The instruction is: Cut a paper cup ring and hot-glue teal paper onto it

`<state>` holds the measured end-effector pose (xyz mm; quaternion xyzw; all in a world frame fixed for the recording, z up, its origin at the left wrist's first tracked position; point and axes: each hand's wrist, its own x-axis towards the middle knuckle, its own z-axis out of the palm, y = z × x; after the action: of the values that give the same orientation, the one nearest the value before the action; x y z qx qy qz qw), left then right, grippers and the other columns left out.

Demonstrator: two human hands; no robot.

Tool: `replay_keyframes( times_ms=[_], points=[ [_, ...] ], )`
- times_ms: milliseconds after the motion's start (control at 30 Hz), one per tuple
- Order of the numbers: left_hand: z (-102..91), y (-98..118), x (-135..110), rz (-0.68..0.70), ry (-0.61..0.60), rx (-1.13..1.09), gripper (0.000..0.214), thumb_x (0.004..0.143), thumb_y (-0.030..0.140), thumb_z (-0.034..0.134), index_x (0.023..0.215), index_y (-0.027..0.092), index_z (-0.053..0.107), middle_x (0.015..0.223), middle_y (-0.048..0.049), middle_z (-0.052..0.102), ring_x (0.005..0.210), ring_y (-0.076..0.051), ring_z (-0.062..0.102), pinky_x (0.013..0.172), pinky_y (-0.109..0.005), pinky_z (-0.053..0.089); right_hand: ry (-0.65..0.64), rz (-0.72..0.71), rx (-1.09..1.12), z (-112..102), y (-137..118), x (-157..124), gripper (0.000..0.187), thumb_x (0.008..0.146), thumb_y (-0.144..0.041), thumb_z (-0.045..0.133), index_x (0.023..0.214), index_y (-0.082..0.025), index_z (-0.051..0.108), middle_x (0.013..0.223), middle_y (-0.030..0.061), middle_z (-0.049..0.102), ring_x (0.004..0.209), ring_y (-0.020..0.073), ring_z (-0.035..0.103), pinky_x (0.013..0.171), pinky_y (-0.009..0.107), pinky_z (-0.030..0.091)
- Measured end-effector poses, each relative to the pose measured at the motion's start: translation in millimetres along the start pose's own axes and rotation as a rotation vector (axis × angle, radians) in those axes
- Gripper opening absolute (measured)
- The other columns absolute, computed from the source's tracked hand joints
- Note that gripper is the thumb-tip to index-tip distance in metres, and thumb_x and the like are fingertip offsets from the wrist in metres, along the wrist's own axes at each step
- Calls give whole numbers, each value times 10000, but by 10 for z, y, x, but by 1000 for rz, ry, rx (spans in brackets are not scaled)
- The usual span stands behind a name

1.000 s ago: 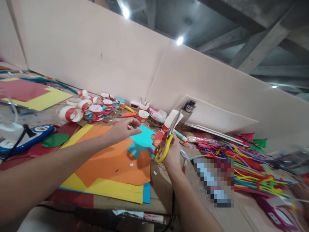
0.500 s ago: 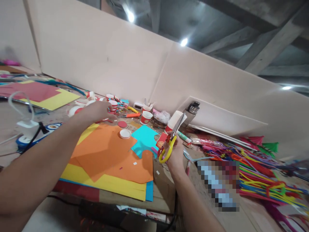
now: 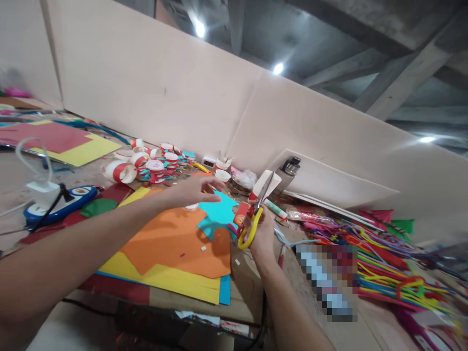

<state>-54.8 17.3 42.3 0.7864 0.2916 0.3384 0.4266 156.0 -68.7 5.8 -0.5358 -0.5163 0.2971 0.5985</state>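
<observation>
My right hand (image 3: 262,229) is closed around a pair of scissors (image 3: 249,233) with yellow handles, its blades pointing up. A red piece with a gold round print (image 3: 241,213) lies right by the scissors; whether the hand touches it I cannot tell. Over the turquoise paper (image 3: 223,212) reaches my left hand (image 3: 199,189), fingers apart and nothing in them. Beneath it are orange sheets (image 3: 171,239) on yellow paper (image 3: 183,282). A white lid-like disc (image 3: 191,207) is partly hidden by the left hand. A white-topped red cup (image 3: 155,170) with turquoise strips stands left of that hand.
Several red and white paper cups (image 3: 122,171) crowd the back left. A blue power strip (image 3: 62,204) with a charger lies at left. Behind the scissors stand a white cup (image 3: 222,176) and a grey bottle (image 3: 288,170). Coloured pipe cleaners (image 3: 387,273) cover the right side.
My left hand has moved right, away from the cup group to above the turquoise paper. The white-topped cup now shows where the hand was. My right hand still grips the scissors.
</observation>
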Motion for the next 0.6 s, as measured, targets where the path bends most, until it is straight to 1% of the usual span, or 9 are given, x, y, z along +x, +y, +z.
replay_keyframes(
  times_ms=[67, 100, 133, 200, 267, 333, 400, 500, 600],
  points=[
    [219, 59, 27, 31, -104, -65, 599, 710, 312, 741, 1282, 236, 580, 1309, -112, 603, 911, -192, 666, 716, -289, 509, 5, 33, 63, 15, -46, -26, 346, 734, -289, 636, 1048, -231, 504, 755, -37, 561, 496, 82, 476, 422, 206, 412],
    [297, 66, 32, 51, -156, -95, 662, 693, 297, 764, 1320, 256, 553, 1347, -115, 573, 944, -198, 660, 734, -292, 511, 1, 42, 72, 24, -65, -41, 342, 730, -288, 645, 1037, -225, 510, 761, -34, 568, 510, 85, 490, 437, 210, 428],
    [355, 60, 34, 79, -196, -128, 669, 693, 296, 771, 1325, 266, 554, 1337, -115, 577, 952, -199, 656, 748, -293, 509, -9, 45, 65, 32, -79, -56, 346, 724, -291, 658, 1032, -220, 516, 768, -30, 576, 532, 92, 509, 460, 216, 447],
    [417, 30, 25, 85, -256, -217, 579, 760, 319, 723, 1316, 275, 567, 1245, -95, 624, 909, -182, 649, 747, -291, 501, -30, 39, 43, 46, -85, -82, 364, 709, -302, 684, 1027, -213, 529, 774, -23, 593, 571, 105, 539, 500, 225, 470],
    [427, 1, 4, 33, -252, -306, 465, 816, 363, 668, 1265, 259, 610, 1083, -70, 673, 826, -161, 631, 708, -277, 482, -61, 36, 44, 56, -66, -98, 379, 712, -303, 688, 1047, -215, 537, 781, -22, 609, 581, 110, 554, 513, 226, 472],
    [419, -18, -26, -41, -176, -393, 376, 842, 414, 633, 1164, 223, 669, 999, -66, 681, 771, -146, 601, 671, -264, 457, -85, 36, 70, 63, -36, -104, 383, 719, -286, 678, 1069, -219, 538, 778, -26, 617, 579, 107, 561, 519, 222, 470],
    [424, -38, -52, -89, -96, -476, 346, 848, 439, 616, 1075, 192, 702, 970, -71, 681, 726, -131, 574, 643, -257, 437, -91, 35, 83, 69, -11, -106, 392, 710, -266, 684, 1073, -218, 546, 782, -27, 621, 597, 105, 572, 545, 220, 478],
    [489, -87, -70, -133, -70, -530, 295, 783, 365, 682, 1009, 178, 709, 943, -57, 684, 677, -111, 556, 627, -249, 427, -91, 36, 54, 84, -3, -113, 400, 693, -274, 709, 1062, -216, 566, 771, -25, 620, 616, 107, 569, 567, 225, 481],
    [599, -127, -67, -166, -72, -527, 271, 666, 244, 756, 920, 167, 701, 880, -37, 688, 720, -132, 592, 667, -257, 457, -123, 12, 25, 113, -23, -130, 403, 690, -301, 734, 1053, -217, 580, 780, -18, 621, 617, 108, 555, 557, 227, 476]
  ],
)
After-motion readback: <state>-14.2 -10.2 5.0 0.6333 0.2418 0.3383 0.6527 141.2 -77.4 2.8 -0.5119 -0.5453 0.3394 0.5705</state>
